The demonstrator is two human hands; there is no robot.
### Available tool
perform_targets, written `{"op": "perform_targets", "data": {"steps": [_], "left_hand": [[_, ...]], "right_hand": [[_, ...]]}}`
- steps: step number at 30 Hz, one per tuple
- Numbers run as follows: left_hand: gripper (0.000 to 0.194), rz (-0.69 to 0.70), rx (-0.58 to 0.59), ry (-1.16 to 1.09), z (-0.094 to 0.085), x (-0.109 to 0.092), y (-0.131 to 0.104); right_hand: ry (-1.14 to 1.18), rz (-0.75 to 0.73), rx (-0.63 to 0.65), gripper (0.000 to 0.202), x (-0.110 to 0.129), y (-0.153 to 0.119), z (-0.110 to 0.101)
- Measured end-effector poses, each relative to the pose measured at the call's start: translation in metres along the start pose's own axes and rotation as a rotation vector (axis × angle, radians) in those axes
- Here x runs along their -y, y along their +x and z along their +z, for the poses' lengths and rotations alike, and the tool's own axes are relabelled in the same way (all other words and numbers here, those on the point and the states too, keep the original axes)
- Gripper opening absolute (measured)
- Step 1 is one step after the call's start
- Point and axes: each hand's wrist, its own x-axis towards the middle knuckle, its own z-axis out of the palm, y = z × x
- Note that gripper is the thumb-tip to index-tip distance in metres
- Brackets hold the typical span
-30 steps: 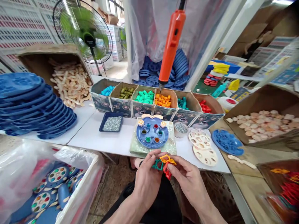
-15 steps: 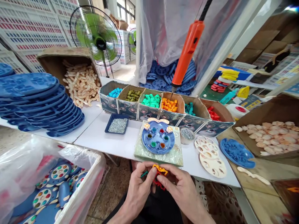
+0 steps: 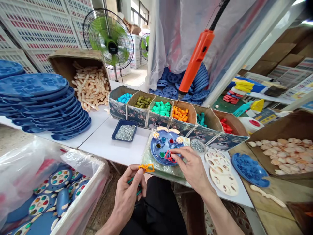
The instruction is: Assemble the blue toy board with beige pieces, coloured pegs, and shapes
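Observation:
My left hand (image 3: 130, 186) pinches an orange plastic piece (image 3: 146, 168) beside the table's front edge, with a teal piece (image 3: 139, 192) partly hidden among its fingers. My right hand (image 3: 189, 164) grips a red openwork piece (image 3: 169, 156) over the lower right of a round blue plate (image 3: 156, 150). Colored cups sit in the plate, and pale parts lie along its top. Beneath the plate is a plastic-wrapped block (image 3: 146, 160). Whether the red piece touches the plate cannot be told.
A row of cardboard bins (image 3: 137, 115) holds colored parts, under a hanging orange screwdriver (image 3: 195, 62). Left are stacked blue plates (image 3: 46, 104), a screw tray (image 3: 124, 130) and a lined crate (image 3: 80, 195). Pale discs (image 3: 223, 179) and a blue disc (image 3: 249, 169) lie right.
My hands have moved apart. My right hand has carried the red piece up over the plate; my left hand has moved left with the orange and teal pieces. The view has shifted slightly.

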Motion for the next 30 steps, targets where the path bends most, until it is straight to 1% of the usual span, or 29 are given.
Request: {"op": "perform_targets", "data": {"steps": [4, 9, 12, 15, 20, 25, 27, 30], "left_hand": [[0.037, -0.029, 0.005, 0.015, -0.006, 0.0, -0.002], [0.04, -0.048, -0.006, 0.03, -0.006, -0.003, 0.0], [0.039, -0.056, -0.005, 0.025, -0.004, -0.002, 0.002], [0.041, -0.048, 0.009, 0.05, -0.002, -0.001, 0.003], [0.039, -0.047, 0.049, 0.115, -0.002, -0.002, 0.003], [0.037, -0.039, 0.08, 0.172, 0.0, -0.004, 0.003], [0.038, -0.07, 0.087, 0.169, 0.003, -0.005, 0.004], [0.04, -0.128, 0.11, 0.128, 0.01, -0.007, 0.005]], "right_hand": [[-0.057, -0.032, 0.058, 0.016, -0.002, 0.013, 0.005], [-0.111, -0.092, 0.112, 0.015, -0.003, 0.019, 0.005], [-0.118, -0.134, 0.093, 0.015, -0.006, 0.018, 0.005], [-0.127, -0.13, 0.076, 0.016, -0.008, 0.016, 0.004], [-0.208, -0.151, 0.113, 0.015, -0.007, 0.015, 0.005], [-0.183, -0.197, 0.044, 0.015, 0.003, 0.01, -0.003], [-0.147, -0.222, 0.093, 0.018, 0.012, 0.003, -0.006], [-0.123, -0.302, 0.235, 0.032, 0.029, -0.012, -0.003]]}}
